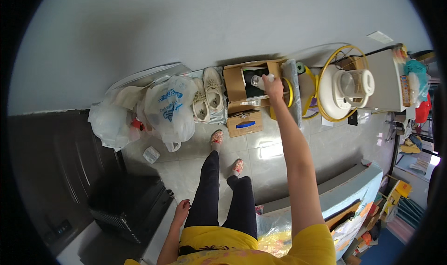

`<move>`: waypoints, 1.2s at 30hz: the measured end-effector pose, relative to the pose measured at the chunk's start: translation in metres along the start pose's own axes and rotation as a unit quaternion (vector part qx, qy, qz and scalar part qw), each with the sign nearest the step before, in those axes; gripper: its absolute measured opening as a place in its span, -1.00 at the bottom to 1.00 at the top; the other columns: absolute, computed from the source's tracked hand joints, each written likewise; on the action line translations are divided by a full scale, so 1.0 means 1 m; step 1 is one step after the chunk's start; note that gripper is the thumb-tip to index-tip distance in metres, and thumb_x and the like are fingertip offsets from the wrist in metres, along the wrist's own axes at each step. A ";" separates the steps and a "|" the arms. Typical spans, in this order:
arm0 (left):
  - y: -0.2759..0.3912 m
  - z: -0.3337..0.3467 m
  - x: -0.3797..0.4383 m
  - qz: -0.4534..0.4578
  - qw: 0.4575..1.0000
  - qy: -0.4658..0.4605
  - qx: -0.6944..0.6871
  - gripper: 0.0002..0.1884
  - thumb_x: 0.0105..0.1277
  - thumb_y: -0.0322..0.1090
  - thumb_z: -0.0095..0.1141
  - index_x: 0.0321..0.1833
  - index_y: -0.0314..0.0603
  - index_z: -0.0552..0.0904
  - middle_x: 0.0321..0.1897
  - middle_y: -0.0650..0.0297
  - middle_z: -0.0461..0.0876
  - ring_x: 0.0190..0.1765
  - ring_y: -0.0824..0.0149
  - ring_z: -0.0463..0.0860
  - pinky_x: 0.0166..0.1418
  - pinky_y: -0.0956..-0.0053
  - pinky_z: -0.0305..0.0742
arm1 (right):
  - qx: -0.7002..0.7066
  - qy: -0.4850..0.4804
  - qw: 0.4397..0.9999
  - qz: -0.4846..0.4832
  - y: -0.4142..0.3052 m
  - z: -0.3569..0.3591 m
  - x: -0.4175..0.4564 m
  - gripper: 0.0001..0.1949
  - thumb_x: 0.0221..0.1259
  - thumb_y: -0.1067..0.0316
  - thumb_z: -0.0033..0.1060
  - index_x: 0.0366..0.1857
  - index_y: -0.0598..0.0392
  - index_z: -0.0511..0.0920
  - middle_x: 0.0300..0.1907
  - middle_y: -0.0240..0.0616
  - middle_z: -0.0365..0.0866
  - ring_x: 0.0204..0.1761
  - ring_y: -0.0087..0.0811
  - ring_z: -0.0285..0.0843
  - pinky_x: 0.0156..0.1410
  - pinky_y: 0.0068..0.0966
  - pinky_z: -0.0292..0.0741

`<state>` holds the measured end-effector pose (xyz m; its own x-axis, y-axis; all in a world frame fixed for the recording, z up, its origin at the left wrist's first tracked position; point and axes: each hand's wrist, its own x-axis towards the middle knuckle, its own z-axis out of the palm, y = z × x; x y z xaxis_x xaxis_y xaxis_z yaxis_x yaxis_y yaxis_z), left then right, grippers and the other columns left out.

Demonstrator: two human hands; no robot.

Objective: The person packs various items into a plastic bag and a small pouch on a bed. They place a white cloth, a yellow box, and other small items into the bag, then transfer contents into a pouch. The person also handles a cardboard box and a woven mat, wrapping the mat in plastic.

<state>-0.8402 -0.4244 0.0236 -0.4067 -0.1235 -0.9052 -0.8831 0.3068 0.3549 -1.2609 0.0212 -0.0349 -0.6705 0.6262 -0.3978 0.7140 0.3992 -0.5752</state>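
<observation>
My right hand (pixel 274 87) reaches out over an open cardboard box (pixel 234 84) against the wall, its fingers closed around the end of a clear plastic bottle (pixel 257 82). Beneath the bottle, dark contents fill the inside of the box. Low beside my thigh hangs my left hand (pixel 182 209), with its fingers loosely curled and no object visible in it. A smaller carton with a blue handle (pixel 245 124) stands on the floor directly in front of the open box. Pale lace-up shoes (pixel 213 90) lie to the left of the box.
White plastic bags (pixel 171 107) are piled left of the shoes. At right, a glass-jug appliance (pixel 352 87) rests on a round white top with a yellow rim. A black cabinet (pixel 129 205) stands lower left; a bed (pixel 352 191) is at lower right. A crumpled clear packet (pixel 151 155) lies on the floor.
</observation>
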 end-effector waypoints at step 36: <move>0.467 0.188 0.282 0.481 0.627 -0.117 0.602 -0.58 0.06 -0.63 -0.17 0.03 -0.19 0.42 0.00 0.13 0.40 0.05 0.05 0.46 -0.02 0.21 0.44 | 0.248 -0.269 0.888 0.278 0.062 0.100 0.096 -0.67 0.07 0.09 0.14 -0.42 0.22 0.50 -0.54 -0.09 0.52 -0.67 -0.38 0.47 -0.66 -0.57 0.35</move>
<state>-1.3236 -0.1388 -0.1092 -0.4454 0.7641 -0.4667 0.6180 0.6395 0.4572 -1.3016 0.0389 -0.1803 -0.3362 0.1702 -0.9263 0.8781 -0.2989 -0.3736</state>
